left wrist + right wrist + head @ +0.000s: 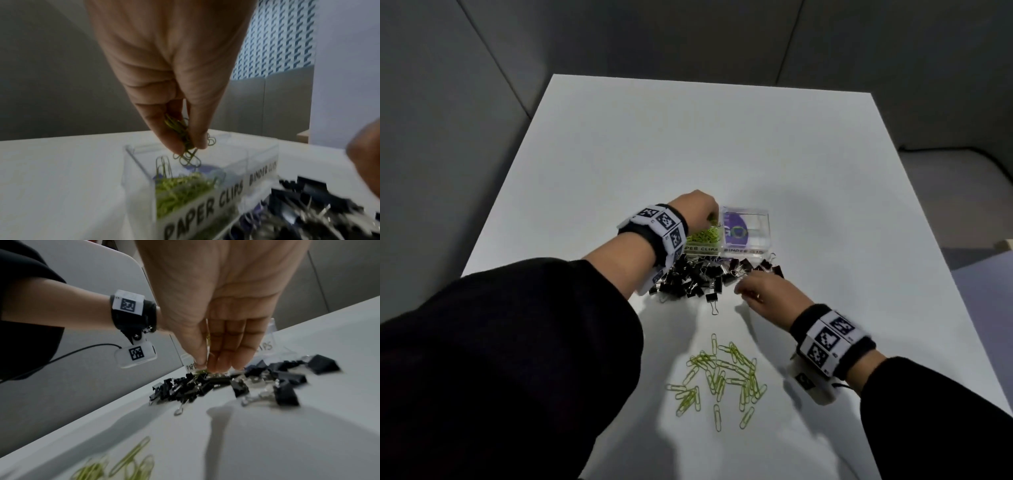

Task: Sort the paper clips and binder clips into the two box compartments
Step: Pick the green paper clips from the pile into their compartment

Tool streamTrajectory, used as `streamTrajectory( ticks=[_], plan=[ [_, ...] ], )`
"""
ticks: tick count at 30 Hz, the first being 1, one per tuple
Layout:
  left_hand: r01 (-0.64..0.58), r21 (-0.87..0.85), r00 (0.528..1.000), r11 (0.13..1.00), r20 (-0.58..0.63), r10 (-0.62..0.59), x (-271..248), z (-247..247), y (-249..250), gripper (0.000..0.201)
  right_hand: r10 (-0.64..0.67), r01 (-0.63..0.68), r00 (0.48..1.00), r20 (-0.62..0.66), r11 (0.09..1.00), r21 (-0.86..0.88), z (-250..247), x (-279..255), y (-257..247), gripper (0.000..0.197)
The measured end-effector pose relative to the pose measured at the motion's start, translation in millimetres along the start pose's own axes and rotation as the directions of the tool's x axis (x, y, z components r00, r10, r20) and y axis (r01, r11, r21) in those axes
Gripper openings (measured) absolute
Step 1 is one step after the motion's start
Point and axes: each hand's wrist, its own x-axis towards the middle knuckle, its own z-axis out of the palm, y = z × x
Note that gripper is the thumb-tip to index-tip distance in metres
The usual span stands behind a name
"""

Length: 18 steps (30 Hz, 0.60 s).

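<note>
A clear two-compartment box (746, 251) stands mid-table, labelled PAPER CLIPS on the left and BINDER CLIPS on the right. Green paper clips (179, 186) fill part of the left compartment. My left hand (188, 147) pinches a small bunch of green paper clips just above that compartment. Black binder clips (705, 277) lie heaped in front of the box. My right hand (739, 291) hovers over the heap's right side, thumb against fingers (224, 356), with thin green wire showing between them. More loose green paper clips (722, 373) lie nearer me.
The white table (688, 137) stretches bare beyond the box; its left and right edges are close. One binder clip (714, 305) sits apart from the heap on my side. The right compartment (756, 226) shows only a purple sticker. Grey partition walls surround the table.
</note>
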Motion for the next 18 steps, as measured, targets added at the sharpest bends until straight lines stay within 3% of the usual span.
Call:
streamTrajectory(
  ticks=[4, 8, 14, 16, 18],
  plan=[
    [-0.019, 0.049, 1.0, 0.999, 0.014, 0.019, -4.5, 8.9, 0.1, 0.036, 0.033, -0.033, 0.999, 0.036, 0.999, 0.006, 11.5, -21.6, 1.9, 0.022],
    [-0.068, 0.116, 0.994, 0.991, -0.081, 0.078, -25.0, 10.4, 0.1, 0.036, 0.035, -0.034, 0.996, 0.077, 0.999, -0.016, 20.5, -38.0, 2.0, 0.025],
    [-0.078, 0.011, 0.971, 0.997, -0.225, 0.078, -71.7, 30.3, 4.5, 0.021, 0.048, -0.04, 0.992, 0.114, 0.997, -0.071, 31.0, -63.4, 0.0, 0.027],
    [-0.119, 0.01, 0.976, 0.993, -0.181, 0.119, -93.7, 49.8, 11.3, 0.022, 0.04, -0.027, 0.988, 0.15, 0.996, -0.09, 38.6, -73.2, -1.5, 0.032],
    [-0.194, 0.051, 0.979, 0.98, -0.051, 0.196, -116.7, 79.4, 18.9, 0.033, 0.047, -0.024, 0.976, 0.213, 0.994, -0.109, 48.7, -83.7, -3.3, 0.044]
  ],
)
